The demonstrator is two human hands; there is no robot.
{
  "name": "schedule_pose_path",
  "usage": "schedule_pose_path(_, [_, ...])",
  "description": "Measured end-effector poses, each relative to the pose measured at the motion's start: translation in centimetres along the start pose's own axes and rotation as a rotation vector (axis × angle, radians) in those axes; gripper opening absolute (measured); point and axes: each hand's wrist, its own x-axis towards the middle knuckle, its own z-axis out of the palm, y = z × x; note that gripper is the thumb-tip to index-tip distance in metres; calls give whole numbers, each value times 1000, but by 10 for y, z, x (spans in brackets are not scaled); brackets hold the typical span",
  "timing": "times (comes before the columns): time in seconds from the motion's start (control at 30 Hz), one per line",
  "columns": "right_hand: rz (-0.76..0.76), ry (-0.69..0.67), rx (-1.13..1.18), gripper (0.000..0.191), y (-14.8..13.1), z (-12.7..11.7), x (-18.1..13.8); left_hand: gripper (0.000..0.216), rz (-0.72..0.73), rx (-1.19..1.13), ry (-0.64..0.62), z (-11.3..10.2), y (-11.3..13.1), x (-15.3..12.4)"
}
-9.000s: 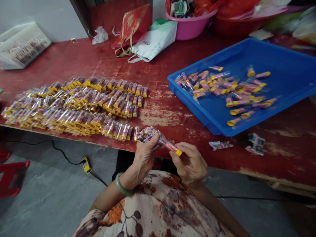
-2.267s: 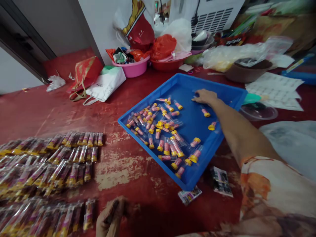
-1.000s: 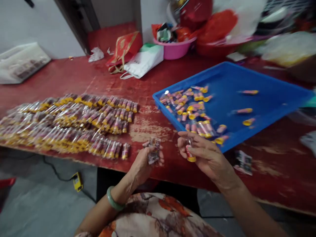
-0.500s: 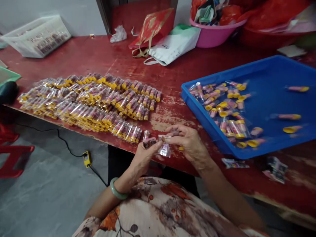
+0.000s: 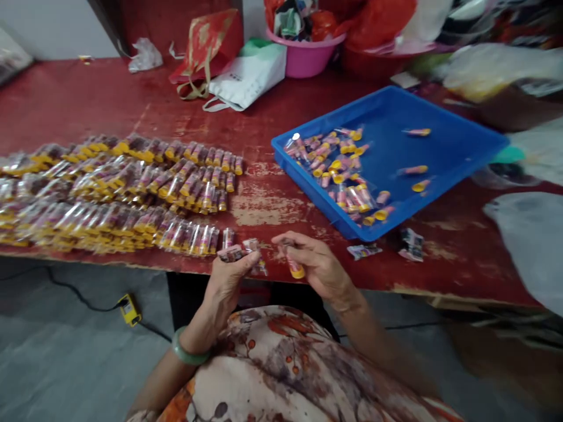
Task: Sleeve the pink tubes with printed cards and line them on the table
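Wrapped tubes (image 5: 127, 217) in rows look done; loose tubes (image 5: 363, 197) in blue tray (image 5: 387, 158) look left.
My left hand (image 5: 226, 281), half closed, pinches wrappers (image 5: 231, 253); my right hand (image 5: 323, 269), fingers curled, grips 1 yellow-ended tube (image 5: 295, 269) near them, seemingly unwrapped.

Held tube (image 5: 295, 268): clear plastic. Wrapped tubes (image 5: 204, 240): glossy film. Tray (image 5: 382, 129): smooth plastic. Tabletop (image 5: 264, 210): worn, rough-patched. Bangle (image 5: 187, 351): smooth, polished.

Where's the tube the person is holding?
In the head view, the tube is below centre, in the right hand, right of the packets in the left hand.
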Motion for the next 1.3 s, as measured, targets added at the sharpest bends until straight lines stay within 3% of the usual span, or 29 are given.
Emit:
schedule_pose_path(0.17, [-29, 141, 2, 27, -2, -7, -17, 38, -21, -110, 68, 6, -3, 2])
schedule_pose_path(0.43, [-141, 75, 3, 21, 11, 0, -28, 38, -28, -219, 93, 9, -4, -3])
schedule_pose_path(0.5, [-95, -16, -59, 21, 16, -5, -30, 38, -17, -243, 134, 8, -2, -5])
schedule_pose_path(0.7, [353, -597, -145, 33, 51, -7, -54, 40, -67, -310, 180, 6, 3, -9])
schedule_pose_path(0.8, [326, -727, -203, 25, 62, -2, -63, 36, -86, -341, 208, 7, 0, -6])
schedule_pose_path(0.87, [145, -628, -334, 25, 58, -3, -63, 34, -90, -344, 212, 8, -2, -4])
schedule_pose_path(1.03, [-465, -102, -622, 42, 30, -9, -46, 34, -135, -340, 150, 10, -8, -1])
schedule_pose_path(1.17, [-799, 75, -885, 50, 27, -4, -32, 32, -161, -376, 112, 13, -10, -1])
schedule_pose_path(1.3, [-977, 227, -1143, 43, 34, -2, -29, 29, -187, -381, 151, 14, -9, 0])
